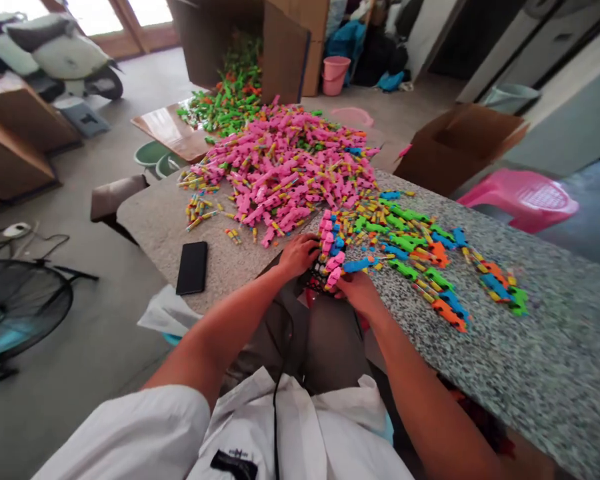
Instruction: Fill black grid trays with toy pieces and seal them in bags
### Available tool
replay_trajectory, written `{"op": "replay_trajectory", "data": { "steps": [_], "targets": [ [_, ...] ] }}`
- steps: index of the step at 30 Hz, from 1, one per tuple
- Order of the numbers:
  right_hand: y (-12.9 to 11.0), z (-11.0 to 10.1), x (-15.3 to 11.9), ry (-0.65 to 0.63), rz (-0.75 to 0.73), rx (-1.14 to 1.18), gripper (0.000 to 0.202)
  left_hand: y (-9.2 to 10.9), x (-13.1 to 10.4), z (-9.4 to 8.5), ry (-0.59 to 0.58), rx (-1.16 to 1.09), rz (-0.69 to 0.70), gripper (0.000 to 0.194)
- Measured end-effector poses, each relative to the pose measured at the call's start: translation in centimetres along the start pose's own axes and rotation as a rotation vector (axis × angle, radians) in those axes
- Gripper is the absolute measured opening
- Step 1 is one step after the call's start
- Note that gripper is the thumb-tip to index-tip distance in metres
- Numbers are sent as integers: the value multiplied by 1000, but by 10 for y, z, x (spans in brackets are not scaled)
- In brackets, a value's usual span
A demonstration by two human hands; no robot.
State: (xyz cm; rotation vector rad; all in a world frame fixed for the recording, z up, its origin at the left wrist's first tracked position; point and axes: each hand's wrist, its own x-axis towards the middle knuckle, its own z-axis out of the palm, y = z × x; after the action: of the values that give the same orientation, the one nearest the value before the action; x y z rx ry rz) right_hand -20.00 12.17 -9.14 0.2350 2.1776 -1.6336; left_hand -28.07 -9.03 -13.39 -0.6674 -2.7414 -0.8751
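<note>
At the table's near edge, a row of small pink plastic toy pieces [326,230] stands side by side with blue ones, above a dark patterned holder that is mostly hidden. My left hand [300,255] is closed against the left side of this row, its fingers curled. On the other side, my right hand [359,291] has its fingers closed at a pink toy piece [335,261] at the row's near end; its fingertips are partly hidden. A blue toy piece [360,265] lies just beyond the right hand's fingers.
A large heap of pink toy pieces [290,167] covers the stone table [540,360]. Green, blue and orange pieces [405,240] with yellow tubes lie to the right. A black phone [192,268] lies left. Behind, green pieces [235,100] spill from a cardboard box [285,53].
</note>
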Motion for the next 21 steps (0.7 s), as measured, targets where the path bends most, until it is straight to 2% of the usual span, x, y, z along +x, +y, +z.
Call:
{"op": "replay_trajectory", "data": {
  "steps": [3,9,15,21],
  "targets": [
    [-2,0,-3,18,5,-213,15,-3,-2,3,7,8,15,28],
    [0,7,-12,195,-180,-624,20,-3,-4,4,10,-14,27,29],
    [8,11,-10,221,-245,-757,27,-3,-3,5,10,-11,28,28],
    [9,15,-11,284,-260,-688,31,-3,-3,4,12,-34,31,28]
  ]
}}
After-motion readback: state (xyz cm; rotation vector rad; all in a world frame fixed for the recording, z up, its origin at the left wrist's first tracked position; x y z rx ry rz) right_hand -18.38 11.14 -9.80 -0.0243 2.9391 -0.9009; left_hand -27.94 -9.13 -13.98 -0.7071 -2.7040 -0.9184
